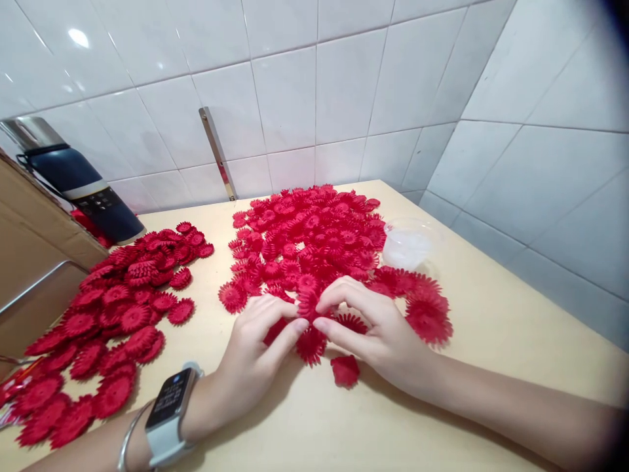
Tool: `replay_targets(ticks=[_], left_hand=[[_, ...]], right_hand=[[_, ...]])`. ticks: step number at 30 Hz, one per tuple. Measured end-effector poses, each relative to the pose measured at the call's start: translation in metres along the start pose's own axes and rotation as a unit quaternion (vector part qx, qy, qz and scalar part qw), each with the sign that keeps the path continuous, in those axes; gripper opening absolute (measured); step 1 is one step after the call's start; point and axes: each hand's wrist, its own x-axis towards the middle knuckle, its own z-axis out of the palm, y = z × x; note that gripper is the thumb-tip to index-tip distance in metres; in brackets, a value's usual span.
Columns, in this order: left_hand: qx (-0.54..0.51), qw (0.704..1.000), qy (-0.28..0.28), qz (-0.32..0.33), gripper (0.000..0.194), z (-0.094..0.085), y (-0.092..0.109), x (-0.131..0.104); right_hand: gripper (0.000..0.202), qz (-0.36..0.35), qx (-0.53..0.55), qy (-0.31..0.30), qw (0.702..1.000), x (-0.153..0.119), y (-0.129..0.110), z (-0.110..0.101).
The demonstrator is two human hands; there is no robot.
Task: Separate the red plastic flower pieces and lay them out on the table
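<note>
Between my two hands is a small red fabric flower piece (308, 303) with a fringed edge, held up on its side. My left hand (260, 334) pinches its left side between thumb and forefinger. From the right, my right hand (368, 328) pinches the same piece with thumb and fingertips. Just below lies another fringed red piece (311, 346), partly under my fingers. A small red scrap with a petal-like shape (344, 371) rests on the table under my right hand. Behind my hands spreads a large heap of red flower pieces (314, 229).
On the left lies a second pile of red flower pieces (118, 308) beside a cardboard box (39, 242). A dark blue flask (93, 190) leans there. At the back right stands a clear plastic bowl (407, 246) with whitish contents. White tiled walls (344, 85) border the table (491, 314).
</note>
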Motion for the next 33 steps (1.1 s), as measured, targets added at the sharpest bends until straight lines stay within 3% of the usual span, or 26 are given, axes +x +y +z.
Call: replay_targets(ticks=[9, 33], left_hand=[[-0.012, 0.999, -0.046, -0.001, 0.014, -0.0013, 0.0026, 0.0012], [-0.005, 0.999, -0.038, -0.009, 0.017, 0.0002, 0.0013, 0.0023]], right_hand=[[0.010, -0.033, -0.010, -0.013, 0.999, -0.0003, 0.0003, -0.0009], [0.013, -0.003, 0.025, -0.032, 0.999, 0.0036, -0.0018, -0.0036]])
